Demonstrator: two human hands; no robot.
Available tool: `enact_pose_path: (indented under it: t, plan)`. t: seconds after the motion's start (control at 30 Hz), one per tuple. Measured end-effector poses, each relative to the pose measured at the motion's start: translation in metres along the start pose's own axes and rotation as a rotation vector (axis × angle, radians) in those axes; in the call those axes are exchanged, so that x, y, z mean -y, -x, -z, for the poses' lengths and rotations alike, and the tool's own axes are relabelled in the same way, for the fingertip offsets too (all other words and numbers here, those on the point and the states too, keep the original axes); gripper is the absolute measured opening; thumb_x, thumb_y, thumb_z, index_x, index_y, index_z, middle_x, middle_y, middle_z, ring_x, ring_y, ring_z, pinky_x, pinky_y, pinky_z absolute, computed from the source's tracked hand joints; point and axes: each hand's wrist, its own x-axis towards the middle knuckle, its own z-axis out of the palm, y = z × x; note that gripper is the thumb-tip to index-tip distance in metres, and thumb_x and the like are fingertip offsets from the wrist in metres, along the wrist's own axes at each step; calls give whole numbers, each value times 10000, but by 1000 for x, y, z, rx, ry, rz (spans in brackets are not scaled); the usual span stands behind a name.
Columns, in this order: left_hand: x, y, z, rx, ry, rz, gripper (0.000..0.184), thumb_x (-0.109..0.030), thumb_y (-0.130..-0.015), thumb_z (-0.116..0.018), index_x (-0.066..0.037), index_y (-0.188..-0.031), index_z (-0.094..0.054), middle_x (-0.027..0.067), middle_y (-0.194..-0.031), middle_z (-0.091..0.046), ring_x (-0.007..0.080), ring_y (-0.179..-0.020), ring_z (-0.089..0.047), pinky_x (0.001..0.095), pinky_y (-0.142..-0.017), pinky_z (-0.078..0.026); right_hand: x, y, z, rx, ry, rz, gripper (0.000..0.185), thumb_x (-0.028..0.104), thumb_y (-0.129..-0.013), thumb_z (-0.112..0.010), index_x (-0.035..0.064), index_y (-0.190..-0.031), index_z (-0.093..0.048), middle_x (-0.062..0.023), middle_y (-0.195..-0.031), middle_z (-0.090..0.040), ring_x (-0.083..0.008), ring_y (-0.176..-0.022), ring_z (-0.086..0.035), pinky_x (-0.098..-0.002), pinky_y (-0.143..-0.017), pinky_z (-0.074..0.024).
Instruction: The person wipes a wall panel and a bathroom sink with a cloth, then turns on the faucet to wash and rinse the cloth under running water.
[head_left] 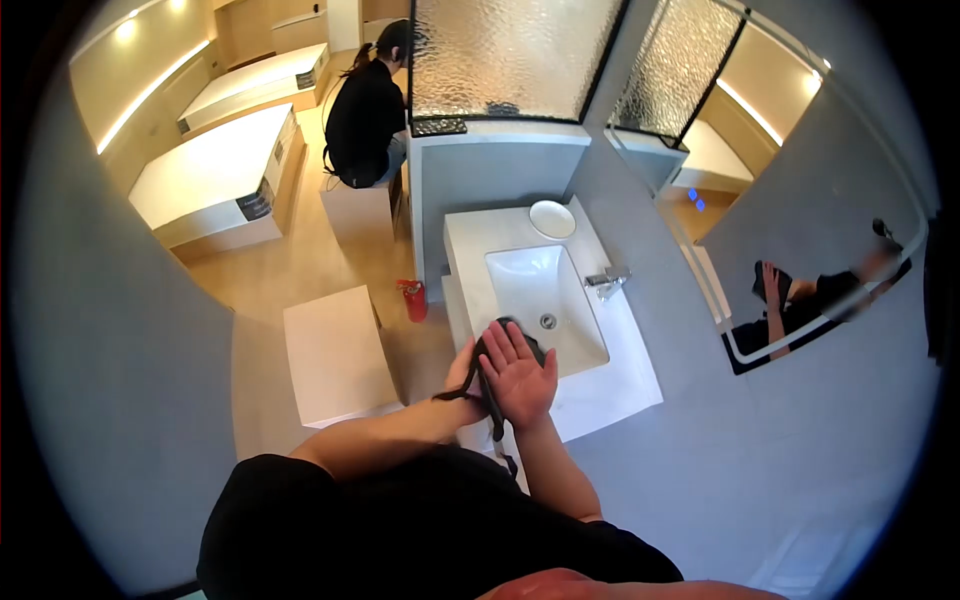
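In front of my chest, my left hand (461, 376) grips a dark object with straps (498, 425), mostly hidden by my other hand. Its exact kind is unclear. A dark band crosses by my left wrist, and a strap hangs below. My right hand (520, 378) lies over the dark object, palm up, fingers stretched out and thumb apart, with nothing in the palm. Both hands are over the near left side of a white washbasin (497, 290). The mirror (800, 200) reflects a raised hand with the dark object behind it.
A chrome faucet (607, 280) and a round white dish (552, 220) stand by the basin. To the left are a wooden box (342, 355) and a red fire extinguisher (412, 299). Further back, a person (365, 120) in black sits near two beds, beside a textured glass partition (510, 60).
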Motion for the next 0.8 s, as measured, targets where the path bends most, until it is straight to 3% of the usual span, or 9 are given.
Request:
enact_pose_path:
  t: [0.2,0.27,0.3,0.4,0.43,0.53,0.6,0.7,0.8]
  plan:
    - [-52,25,37,126,22,-95,535,-526,-1022,-406,-138,-1363,-546,99,-1332,-592,254,-1234,-549,422,-1099,-406,-40,-12,42,-207,494,-93,509,357,-1042,-430,100,-1479,-386,-178,-1435,-494,-306,-1325,-486,-476,-1072,-428]
    - [-74,17,59,162,-194,-181,516,-482,-1039,-410,-121,-1387,-529,100,-1330,-594,231,-1192,-566,364,-1059,-436,-55,-11,77,-620,846,166,452,344,-1048,-442,97,-1426,-428,-127,-1292,-572,-262,-1205,-550,-443,-1014,-461]
    - [-71,25,47,-96,-476,-268,515,-456,-1044,-420,-92,-1397,-511,100,-1334,-593,208,-1160,-573,315,-1022,-449,-67,-11,87,-632,854,271,454,364,-1036,-481,114,-1412,-429,-88,-1198,-591,-227,-1150,-554,-473,-985,-461]
    - [-64,22,65,202,-2235,-874,510,-254,-1010,-491,-11,-1453,-424,174,-1453,-487,262,-1367,-425,342,-1137,-320,-104,-15,63,-291,481,165,543,541,-1025,-393,184,-1433,-412,-80,-1320,-563,-270,-1271,-488,-561,-1037,-413]
    - [-59,33,55,223,-2311,-646,575,-206,-1000,-507,-8,-1511,-332,160,-1561,-357,280,-1473,-279,391,-1190,-222,-101,-14,97,-120,319,-13,592,595,-1016,-337,203,-1455,-394,-87,-1404,-514,-287,-1325,-455,-526,-1075,-401]
    - [-77,24,72,354,-1722,-503,585,-188,-1010,-482,-26,-1536,-285,153,-1573,-338,315,-1474,-280,444,-1186,-234,-99,-20,113,-133,286,-17,538,558,-1030,-333,240,-1455,-417,-65,-1468,-463,-298,-1371,-421,-522,-1171,-285]
    - [-87,29,60,402,-1377,-397,565,-213,-1030,-461,-59,-1543,-283,142,-1573,-346,305,-1477,-284,478,-1182,-254,-100,-30,103,-619,521,99,696,659,-977,-342,166,-1465,-400,-119,-1456,-479,-312,-1350,-446,-490,-1104,-379]
    - [-101,41,29,452,-593,-27,565,-303,-1048,-444,-80,-1541,-283,145,-1582,-332,295,-1479,-285,454,-1184,-272,-100,-46,101,-682,629,187,664,624,-993,-334,168,-1471,-398,-116,-1458,-476,-299,-1346,-453,-483,-1116,-375]
    - [-117,21,45,399,-125,383,762,-556,-996,-443,-80,-1552,-231,188,-1601,-272,334,-1481,-273,459,-1183,-277,-126,-56,109,-917,1057,416,633,590,-1009,-327,171,-1478,-396,-113,-1459,-474,-286,-1342,-459,-476,-1128,-371]
